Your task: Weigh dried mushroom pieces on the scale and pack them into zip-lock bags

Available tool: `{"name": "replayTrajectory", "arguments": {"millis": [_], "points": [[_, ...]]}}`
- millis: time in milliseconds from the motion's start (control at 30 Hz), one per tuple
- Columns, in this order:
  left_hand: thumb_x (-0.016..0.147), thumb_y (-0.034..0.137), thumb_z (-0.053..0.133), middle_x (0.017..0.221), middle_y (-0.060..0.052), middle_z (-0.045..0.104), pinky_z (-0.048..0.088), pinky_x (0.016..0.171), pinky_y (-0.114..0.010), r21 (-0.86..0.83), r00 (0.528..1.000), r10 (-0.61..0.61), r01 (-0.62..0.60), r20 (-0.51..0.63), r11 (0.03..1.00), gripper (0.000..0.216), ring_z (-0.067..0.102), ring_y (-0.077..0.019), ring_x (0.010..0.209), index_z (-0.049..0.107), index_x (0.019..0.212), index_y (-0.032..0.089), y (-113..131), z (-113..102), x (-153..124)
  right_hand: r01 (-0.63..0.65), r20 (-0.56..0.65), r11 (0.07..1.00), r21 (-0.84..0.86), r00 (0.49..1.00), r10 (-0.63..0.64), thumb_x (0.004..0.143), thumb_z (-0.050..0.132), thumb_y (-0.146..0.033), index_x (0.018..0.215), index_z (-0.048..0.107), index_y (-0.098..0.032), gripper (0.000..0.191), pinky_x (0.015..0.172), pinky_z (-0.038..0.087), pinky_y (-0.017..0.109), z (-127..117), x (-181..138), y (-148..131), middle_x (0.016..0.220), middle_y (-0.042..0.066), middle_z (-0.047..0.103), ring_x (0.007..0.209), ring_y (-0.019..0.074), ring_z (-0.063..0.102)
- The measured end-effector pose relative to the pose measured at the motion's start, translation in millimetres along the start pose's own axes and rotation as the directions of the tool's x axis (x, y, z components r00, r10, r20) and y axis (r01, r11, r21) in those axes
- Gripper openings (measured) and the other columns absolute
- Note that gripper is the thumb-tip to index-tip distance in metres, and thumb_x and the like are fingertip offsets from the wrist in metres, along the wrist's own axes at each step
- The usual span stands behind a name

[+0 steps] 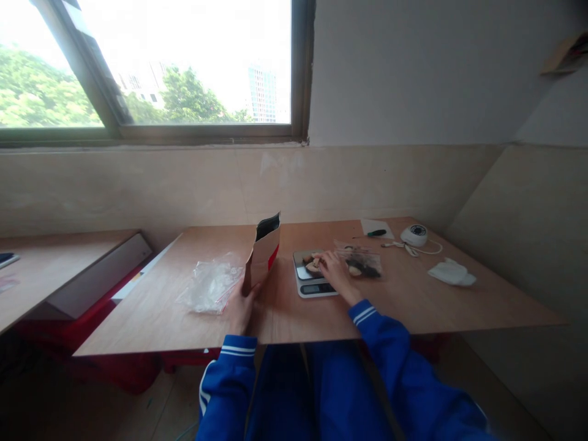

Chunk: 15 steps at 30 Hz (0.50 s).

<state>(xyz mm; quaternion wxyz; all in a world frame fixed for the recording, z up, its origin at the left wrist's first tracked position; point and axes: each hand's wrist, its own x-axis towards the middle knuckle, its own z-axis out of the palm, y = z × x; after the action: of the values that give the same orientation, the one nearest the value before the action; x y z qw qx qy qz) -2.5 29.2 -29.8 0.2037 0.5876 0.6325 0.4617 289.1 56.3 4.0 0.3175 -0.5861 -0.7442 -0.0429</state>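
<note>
My left hand (241, 309) grips a brown kraft paper bag (261, 264) low on its side. The bag stands upright with its dark mouth open at the top, and a red patch marks its right side. On a kitchen scale (303, 288) lie several tan and brown pieces that look like dried mushrooms (313, 264). The fingers of my right hand (334, 269) are bent together over these pieces, pinching at one of them; the fingertips are partly hidden. Right of this hand, a clear zip bag (367, 263) lies flat with dark and tan pieces inside.
Crumpled clear plastic bags (209, 286) lie left of the paper bag. Further right are a screwdriver (376, 233) on a white sheet, a white dome camera (413, 235) with its cable, and a folded white tissue (452, 272). A second table (59, 263) stands at left beyond a gap.
</note>
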Motion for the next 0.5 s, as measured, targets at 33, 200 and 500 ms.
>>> {"name": "replayTrajectory", "arguments": {"millis": [33,200,500], "points": [[0.081,0.044,0.059,0.121,-0.010,0.065,0.046,0.091,-0.041,0.002,1.000,-0.002,0.002,-0.004,1.000,0.053,0.061,-0.0291,0.109,0.055,0.128,0.021,0,0,0,-0.004,-0.003,1.000,-0.023,1.000,0.004,0.086,0.046,-0.013,0.100,0.063,-0.017,0.022,0.086,0.039,0.040,1,0,0,0.101,0.011,0.064,0.096,0.0270,0.053],[0.081,0.044,0.059,0.120,-0.007,0.066,0.047,0.090,-0.040,-0.018,0.999,0.040,-0.039,0.006,0.999,0.050,0.061,-0.0278,0.107,0.056,0.127,0.025,0,-1,-1,0.017,0.022,0.995,-0.099,1.000,-0.015,0.088,0.048,-0.017,0.107,0.063,-0.018,0.025,0.086,0.039,0.039,-1,-5,3,0.106,0.012,0.061,0.100,0.0279,0.051],[0.081,0.045,0.059,0.118,-0.007,0.066,0.047,0.090,-0.041,-0.033,0.998,0.059,-0.059,0.001,0.998,0.051,0.062,-0.0277,0.106,0.055,0.128,0.026,-5,1,0,0.078,0.123,0.985,-0.156,0.991,-0.059,0.090,0.042,-0.016,0.122,0.058,-0.021,0.036,0.092,0.038,0.045,-7,-18,11,0.127,0.014,0.053,0.113,0.0294,0.048]]}}
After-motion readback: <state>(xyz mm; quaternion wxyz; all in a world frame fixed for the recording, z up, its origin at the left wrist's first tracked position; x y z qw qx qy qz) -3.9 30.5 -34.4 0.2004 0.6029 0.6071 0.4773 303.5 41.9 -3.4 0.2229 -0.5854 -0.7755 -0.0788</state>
